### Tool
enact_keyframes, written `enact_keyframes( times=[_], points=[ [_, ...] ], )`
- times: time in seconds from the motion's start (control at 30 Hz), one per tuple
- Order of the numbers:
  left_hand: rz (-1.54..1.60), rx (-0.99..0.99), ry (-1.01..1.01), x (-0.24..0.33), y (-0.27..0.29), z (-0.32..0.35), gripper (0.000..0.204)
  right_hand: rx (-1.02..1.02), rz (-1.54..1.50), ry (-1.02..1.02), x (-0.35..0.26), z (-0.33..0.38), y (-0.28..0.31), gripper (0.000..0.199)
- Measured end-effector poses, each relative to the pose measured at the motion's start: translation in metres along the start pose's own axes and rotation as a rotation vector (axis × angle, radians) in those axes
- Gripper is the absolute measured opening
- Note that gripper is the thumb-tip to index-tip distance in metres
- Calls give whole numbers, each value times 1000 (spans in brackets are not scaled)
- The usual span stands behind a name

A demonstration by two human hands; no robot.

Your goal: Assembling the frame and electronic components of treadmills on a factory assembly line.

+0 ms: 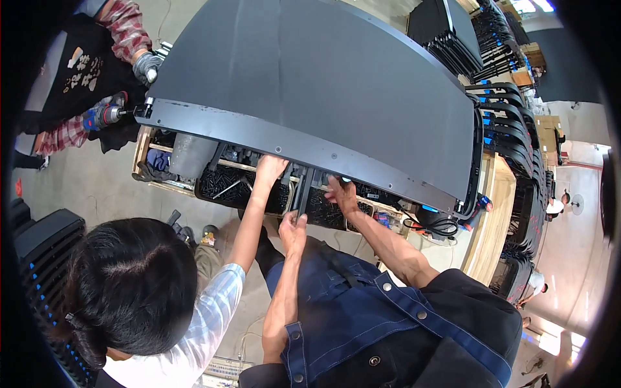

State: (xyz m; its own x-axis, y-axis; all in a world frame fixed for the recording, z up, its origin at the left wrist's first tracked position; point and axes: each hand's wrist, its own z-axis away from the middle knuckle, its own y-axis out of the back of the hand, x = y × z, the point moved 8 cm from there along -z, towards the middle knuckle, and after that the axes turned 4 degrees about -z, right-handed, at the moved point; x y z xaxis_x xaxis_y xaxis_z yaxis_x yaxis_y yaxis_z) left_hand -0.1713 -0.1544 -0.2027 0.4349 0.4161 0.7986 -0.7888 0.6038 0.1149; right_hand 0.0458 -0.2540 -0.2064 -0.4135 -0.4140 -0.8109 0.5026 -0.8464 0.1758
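A large dark panel (323,84) lies across a wooden-framed surface (491,213), filling the far half of the scene. Under its near edge hangs a narrow dark bracket (303,191). Left hand (292,231) grips the bracket's lower end, fingers closed. Right hand (341,194) presses beneath the panel edge; how far open, cannot tell. A co-worker's hand (270,169) touches the edge just left.

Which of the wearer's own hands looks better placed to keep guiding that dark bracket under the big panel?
Probably the left hand: it grips the lower end of the dark bracket hanging below the panel. The right hand rests beside it at the panel's underside, while a co-worker's hand reaches in nearby.
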Motion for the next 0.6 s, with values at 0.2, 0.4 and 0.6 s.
enact_keyframes(
  times=[0.2,0.4,0.6],
  points=[
    [-281,133,-135,33,4,-13,37,-123,44,-41,-12,-16,-3,42],
    [-175,218,-91,11,9,4,35,-449,-463,-402,-8,5,7,23],
    [-19,191,-21,-5,14,-8,34,-418,-480,-308,5,-7,9,25]
  ],
)
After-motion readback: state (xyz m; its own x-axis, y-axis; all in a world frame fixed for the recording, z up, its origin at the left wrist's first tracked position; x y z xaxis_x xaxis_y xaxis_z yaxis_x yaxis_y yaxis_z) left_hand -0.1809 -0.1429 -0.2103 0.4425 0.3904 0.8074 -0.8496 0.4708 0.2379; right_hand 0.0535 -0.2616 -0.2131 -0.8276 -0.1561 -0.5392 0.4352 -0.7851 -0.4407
